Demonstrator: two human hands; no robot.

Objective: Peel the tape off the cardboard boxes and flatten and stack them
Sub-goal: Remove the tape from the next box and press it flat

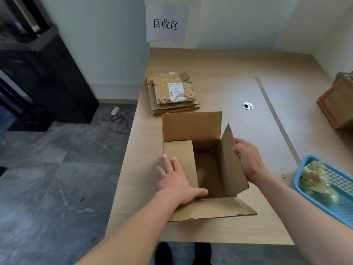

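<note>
One open box [208,169] stands on the table's near half, all four flaps spread. The left hand [177,180] lies flat, fingers straight, on its left flap [177,150]. The right hand [248,159] grips the raised right flap [231,165], fingers curled round its edge. Just beyond the box lies one stack of flattened boxes [172,94]; how many it holds I cannot tell. One closed box [340,104] sits far right of the open box. One blue basket [343,209], to the right, holds a tape wad [315,180]. The table [238,73] is pale wood, against a white wall with one paper sign [165,24], and the floor [57,178] is grey.
</note>
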